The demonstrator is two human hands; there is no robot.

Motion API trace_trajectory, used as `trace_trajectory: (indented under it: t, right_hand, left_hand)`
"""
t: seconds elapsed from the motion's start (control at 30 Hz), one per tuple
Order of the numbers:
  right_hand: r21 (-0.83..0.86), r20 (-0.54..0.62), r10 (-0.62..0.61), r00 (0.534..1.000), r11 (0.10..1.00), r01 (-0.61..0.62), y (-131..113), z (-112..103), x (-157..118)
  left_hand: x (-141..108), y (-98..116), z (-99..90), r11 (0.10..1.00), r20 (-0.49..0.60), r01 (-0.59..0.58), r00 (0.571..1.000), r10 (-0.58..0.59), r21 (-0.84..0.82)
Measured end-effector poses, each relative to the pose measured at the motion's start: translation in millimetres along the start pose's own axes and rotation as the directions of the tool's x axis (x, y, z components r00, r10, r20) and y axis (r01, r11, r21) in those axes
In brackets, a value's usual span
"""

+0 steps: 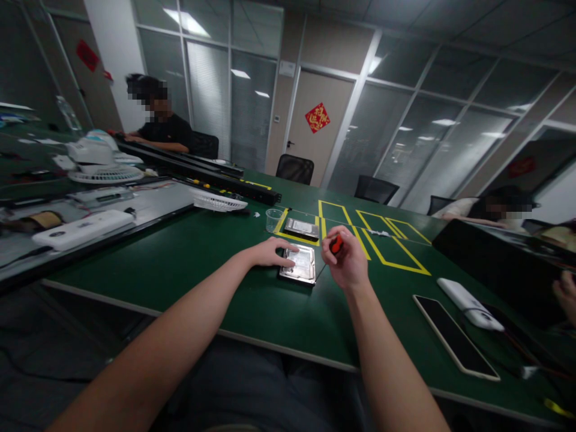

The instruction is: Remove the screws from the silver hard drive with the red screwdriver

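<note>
A silver hard drive (302,264) lies flat on the green table (252,306). My left hand (271,252) rests on its left part, fingers apart and holding nothing. My right hand (345,255) is closed round the red and black handle of a screwdriver (335,243); its thin shaft slants down to the drive's near right corner. Whether the tip sits in a screw is too small to tell. Just behind, a second hard drive (301,228) lies within a yellow tape outline, beside a clear plastic cup (272,221).
Yellow tape rectangles (405,255) mark the table to the right. A phone (455,336) and a white power bank (468,304) lie at right. Panels, black bars (211,177) and a white fan (105,174) crowd the left. People sit at far left and right.
</note>
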State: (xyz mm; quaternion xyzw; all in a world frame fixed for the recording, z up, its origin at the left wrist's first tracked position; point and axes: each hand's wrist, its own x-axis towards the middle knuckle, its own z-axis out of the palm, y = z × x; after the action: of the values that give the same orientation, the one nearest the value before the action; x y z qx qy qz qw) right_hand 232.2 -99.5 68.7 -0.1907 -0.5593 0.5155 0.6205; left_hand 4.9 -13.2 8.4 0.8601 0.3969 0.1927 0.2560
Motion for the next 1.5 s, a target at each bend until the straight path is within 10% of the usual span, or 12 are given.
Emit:
trace_trajectory:
  t: [1.5]
  right_hand:
    - [0.029,-0.012,0.031,0.999,0.999,-0.031,-1.3,-0.2,1.3]
  left_hand:
    - [0.8,-1.7,0.8,1.000,0.002,-0.005,1.000,0.005,0.000]
